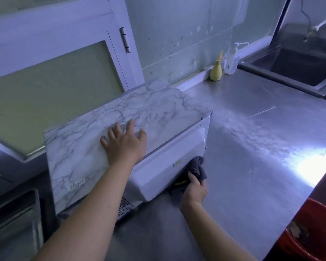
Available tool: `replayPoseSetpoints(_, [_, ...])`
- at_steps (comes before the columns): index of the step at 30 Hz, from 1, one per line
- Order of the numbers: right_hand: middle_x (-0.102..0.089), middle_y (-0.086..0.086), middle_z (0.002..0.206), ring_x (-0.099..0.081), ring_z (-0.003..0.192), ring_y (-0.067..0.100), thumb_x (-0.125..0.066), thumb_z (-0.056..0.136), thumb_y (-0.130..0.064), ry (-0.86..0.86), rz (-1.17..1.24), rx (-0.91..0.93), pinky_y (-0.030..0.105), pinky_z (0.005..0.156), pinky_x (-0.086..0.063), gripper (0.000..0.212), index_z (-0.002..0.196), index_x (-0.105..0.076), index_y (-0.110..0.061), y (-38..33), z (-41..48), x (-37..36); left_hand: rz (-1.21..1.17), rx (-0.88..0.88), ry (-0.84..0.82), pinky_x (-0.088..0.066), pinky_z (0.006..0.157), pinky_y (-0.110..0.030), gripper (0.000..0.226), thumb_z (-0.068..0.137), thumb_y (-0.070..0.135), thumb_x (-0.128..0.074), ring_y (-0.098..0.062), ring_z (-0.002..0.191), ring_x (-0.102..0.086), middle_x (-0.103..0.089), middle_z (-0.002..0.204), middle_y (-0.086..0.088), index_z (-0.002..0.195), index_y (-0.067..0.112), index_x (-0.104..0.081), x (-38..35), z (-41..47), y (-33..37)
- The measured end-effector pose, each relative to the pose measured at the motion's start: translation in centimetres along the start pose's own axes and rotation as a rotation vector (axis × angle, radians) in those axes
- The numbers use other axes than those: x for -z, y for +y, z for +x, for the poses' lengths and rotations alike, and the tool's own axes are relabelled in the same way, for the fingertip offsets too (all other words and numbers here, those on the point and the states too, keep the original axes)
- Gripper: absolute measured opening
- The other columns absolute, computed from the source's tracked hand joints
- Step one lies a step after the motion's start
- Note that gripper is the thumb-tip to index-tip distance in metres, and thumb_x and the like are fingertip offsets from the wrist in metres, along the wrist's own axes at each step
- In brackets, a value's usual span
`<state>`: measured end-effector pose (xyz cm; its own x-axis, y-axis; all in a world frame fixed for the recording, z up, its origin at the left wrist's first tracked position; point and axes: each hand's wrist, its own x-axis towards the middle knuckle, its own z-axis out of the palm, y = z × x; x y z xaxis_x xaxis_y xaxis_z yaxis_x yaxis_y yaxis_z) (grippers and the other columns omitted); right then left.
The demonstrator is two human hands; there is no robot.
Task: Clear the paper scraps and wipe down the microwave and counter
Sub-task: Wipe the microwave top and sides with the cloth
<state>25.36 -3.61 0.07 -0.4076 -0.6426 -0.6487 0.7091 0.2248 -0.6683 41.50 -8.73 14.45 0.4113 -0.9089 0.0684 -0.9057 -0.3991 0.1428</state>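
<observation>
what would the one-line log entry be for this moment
step: wiping microwave | left hand: flat on marbled top | right hand: grips grey cloth against white side

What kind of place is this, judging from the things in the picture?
Probably a work kitchen: a wide stainless-steel counter runs to a deep steel sink, and a white microwave with marble-patterned top rests on it.

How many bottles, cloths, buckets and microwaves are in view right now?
Bottles: 2 (yellow spray bottle, clear pump bottle)
Cloths: 1 (grey cloth, gripped by the right hand)
Buckets: 1 (red bucket)
Microwaves: 1 (microwave, under the left hand)
Total: 5
</observation>
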Motion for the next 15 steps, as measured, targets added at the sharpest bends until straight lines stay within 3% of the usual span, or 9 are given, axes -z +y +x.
replayPoseSetpoints(5, [-0.07,0.005,0.109,-0.065,0.098,0.026,-0.069,0.085,-0.012,0.054,0.069,-0.238,0.043,0.086,-0.056,0.035,0.12,-0.068,-0.017,-1.7,2.7,-0.7,0.008,0.005,0.037,-0.01,0.118,-0.053,0.06,0.094,0.064,-0.022,-0.026,0.149,-0.016,-0.021,0.163,-0.006,0.151,0.044,-0.026,0.5,0.3,-0.1])
replayPoseSetpoints(9, [-0.069,0.004,0.097,-0.065,0.087,0.025,-0.068,0.087,-0.02,-0.003,0.065,-0.428,0.037,0.062,-0.052,0.015,0.101,-0.065,-0.016,-3.4,4.8,-0.8,0.016,0.018,0.044,-0.012,0.118,-0.053,0.057,0.095,0.063,-0.027,-0.024,0.149,-0.019,-0.025,0.162,-0.004,0.149,0.046,-0.029,0.4,-0.1,-0.5])
replayPoseSetpoints(13, [-0.07,0.011,0.113,-0.066,0.095,0.028,-0.063,0.09,-0.019,-0.118,-0.017,-0.434,0.035,0.067,-0.052,0.027,0.117,-0.063,-0.011,-5.2,7.7,-1.2,0.0,0.041,0.051,-0.012,0.118,-0.051,0.054,0.095,0.062,-0.032,-0.023,0.148,-0.021,-0.027,0.161,-0.003,0.147,0.048,-0.031,0.6,0.5,-0.2])
replayPoseSetpoints(15, [-0.068,0.012,0.11,-0.066,0.092,0.028,-0.063,0.092,-0.019,-0.128,-0.082,-0.426,0.034,0.066,-0.052,0.028,0.118,-0.06,-0.012,-6.7,9.1,-1.4,-0.004,0.047,0.052,-0.013,0.117,-0.051,0.052,0.095,0.061,-0.035,-0.023,0.147,-0.023,-0.029,0.16,-0.003,0.145,0.048,-0.033,0.6,0.5,-0.2])
